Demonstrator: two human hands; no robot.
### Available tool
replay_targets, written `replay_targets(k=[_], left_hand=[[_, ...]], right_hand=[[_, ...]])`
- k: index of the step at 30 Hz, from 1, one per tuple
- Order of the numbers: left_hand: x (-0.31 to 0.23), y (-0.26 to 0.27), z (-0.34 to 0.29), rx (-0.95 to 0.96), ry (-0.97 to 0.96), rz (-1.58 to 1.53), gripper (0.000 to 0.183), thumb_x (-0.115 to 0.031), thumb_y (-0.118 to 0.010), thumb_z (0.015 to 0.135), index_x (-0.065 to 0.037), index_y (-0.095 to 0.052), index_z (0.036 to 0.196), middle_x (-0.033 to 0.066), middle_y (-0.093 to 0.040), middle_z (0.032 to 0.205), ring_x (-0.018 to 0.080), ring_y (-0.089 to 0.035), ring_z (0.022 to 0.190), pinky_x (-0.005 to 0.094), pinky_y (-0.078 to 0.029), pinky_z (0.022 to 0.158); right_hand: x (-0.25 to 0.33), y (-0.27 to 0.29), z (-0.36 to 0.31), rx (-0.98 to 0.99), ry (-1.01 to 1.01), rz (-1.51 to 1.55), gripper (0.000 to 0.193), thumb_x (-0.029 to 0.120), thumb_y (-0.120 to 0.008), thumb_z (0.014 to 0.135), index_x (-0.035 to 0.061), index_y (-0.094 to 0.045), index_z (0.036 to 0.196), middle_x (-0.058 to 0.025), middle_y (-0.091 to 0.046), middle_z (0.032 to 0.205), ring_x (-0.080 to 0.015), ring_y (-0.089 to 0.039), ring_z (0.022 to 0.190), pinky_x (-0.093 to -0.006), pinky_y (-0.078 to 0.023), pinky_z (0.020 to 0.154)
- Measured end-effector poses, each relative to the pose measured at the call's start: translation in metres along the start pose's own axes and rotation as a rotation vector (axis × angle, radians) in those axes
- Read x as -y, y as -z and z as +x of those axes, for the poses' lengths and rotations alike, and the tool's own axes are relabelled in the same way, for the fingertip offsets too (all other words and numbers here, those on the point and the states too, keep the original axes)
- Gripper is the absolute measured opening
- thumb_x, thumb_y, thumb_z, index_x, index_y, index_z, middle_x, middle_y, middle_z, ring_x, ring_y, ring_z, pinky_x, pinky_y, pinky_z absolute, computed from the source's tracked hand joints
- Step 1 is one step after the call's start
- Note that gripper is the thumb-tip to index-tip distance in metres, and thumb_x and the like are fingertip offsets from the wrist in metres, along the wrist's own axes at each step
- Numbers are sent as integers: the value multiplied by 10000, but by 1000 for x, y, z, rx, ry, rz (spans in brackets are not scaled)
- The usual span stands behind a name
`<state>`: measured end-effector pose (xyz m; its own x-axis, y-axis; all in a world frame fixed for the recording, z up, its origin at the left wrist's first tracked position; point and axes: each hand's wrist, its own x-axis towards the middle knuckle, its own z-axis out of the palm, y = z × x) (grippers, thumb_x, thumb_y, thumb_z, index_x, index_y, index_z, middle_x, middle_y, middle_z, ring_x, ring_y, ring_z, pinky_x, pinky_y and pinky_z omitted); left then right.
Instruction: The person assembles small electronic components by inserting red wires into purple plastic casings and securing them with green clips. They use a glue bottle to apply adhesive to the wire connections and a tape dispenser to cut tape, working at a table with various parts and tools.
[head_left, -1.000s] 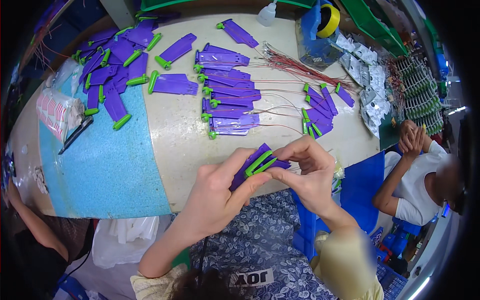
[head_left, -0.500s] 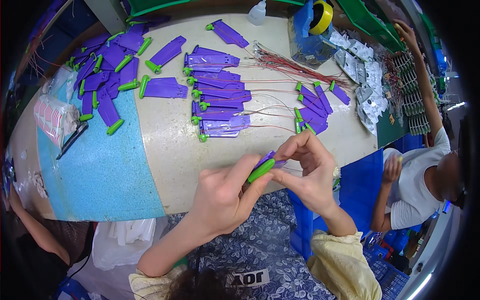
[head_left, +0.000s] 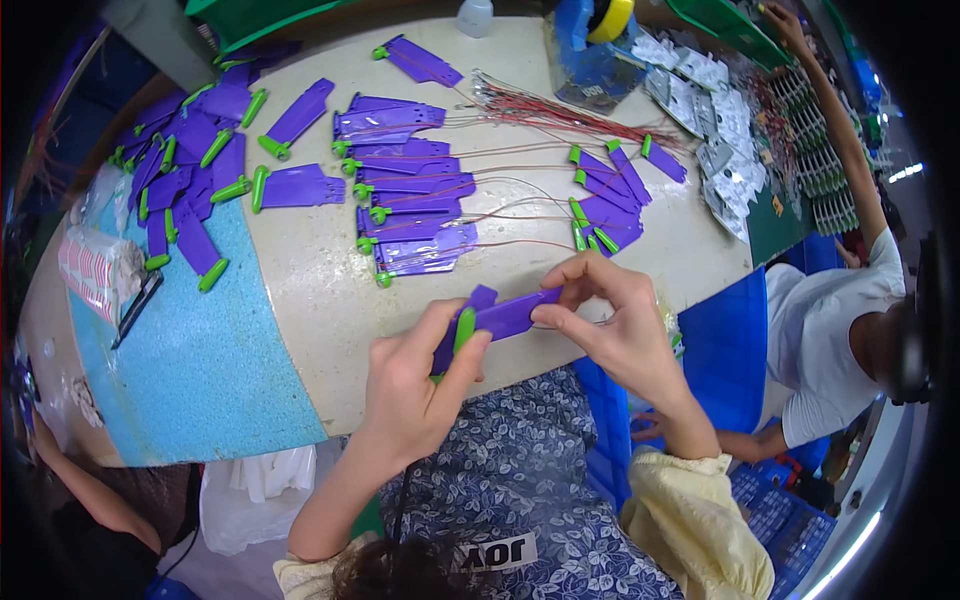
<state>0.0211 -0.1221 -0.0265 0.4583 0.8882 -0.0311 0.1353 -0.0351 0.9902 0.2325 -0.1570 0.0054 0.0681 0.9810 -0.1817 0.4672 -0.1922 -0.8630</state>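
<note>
Over the table's near edge, my left hand [head_left: 415,365] grips a flat purple plastic piece [head_left: 508,315] with a rounded green end [head_left: 465,328]. A second purple flap sticks up beside that green end; whether it is a separate piece I cannot tell. My right hand [head_left: 622,312] pinches the narrow far end of the purple plastic piece between thumb and fingers. Just beyond my hands lies a row of similar purple pieces [head_left: 425,245] with thin red wires trailing right. More purple pieces with green ends [head_left: 605,212] are heaped at those wires' right side.
Loose purple pieces [head_left: 205,140] pile up at the far left, by a blue mat [head_left: 200,350] and a plastic bag [head_left: 92,265]. A red wire bundle [head_left: 560,115], a tape dispenser [head_left: 590,70] and silvery parts [head_left: 722,170] stand farther back. Co-workers sit at both sides.
The held purple piece has turned from nearly edge-on to show its broad face, and my hands have spread a little apart. The right-hand co-worker's lower hand has dropped. The whole view has shifted slightly.
</note>
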Motion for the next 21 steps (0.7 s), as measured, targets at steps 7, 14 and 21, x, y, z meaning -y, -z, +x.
replay_targets(k=[7,14,21], left_hand=[[-24,7,26,344,240,-20,263,-156,-656,983,20,-646,1178,183,-727,861,208,-705,602,311,-518,545],[-20,13,25,296,605,-603,302,-241,-622,1010,56,-642,1064,167,-741,851,135,-635,493,216,-447,405],[-14,7,31,275,697,-472,296,-231,-631,1003,50,-684,1080,141,-744,917,142,-654,569,237,-490,486]], right_hand=[[18,0,1,-100,205,-22,206,6,-742,845,-24,-647,1025,-130,-663,854,-225,-674,671,-351,-493,573],[12,30,-1,-360,119,-193,43,-10,-755,838,-23,-715,833,-60,-580,724,-143,-557,594,-282,-396,523],[18,26,-12,75,429,7,51,32,-760,831,18,-754,880,-95,-651,743,-224,-651,704,-321,-511,659]])
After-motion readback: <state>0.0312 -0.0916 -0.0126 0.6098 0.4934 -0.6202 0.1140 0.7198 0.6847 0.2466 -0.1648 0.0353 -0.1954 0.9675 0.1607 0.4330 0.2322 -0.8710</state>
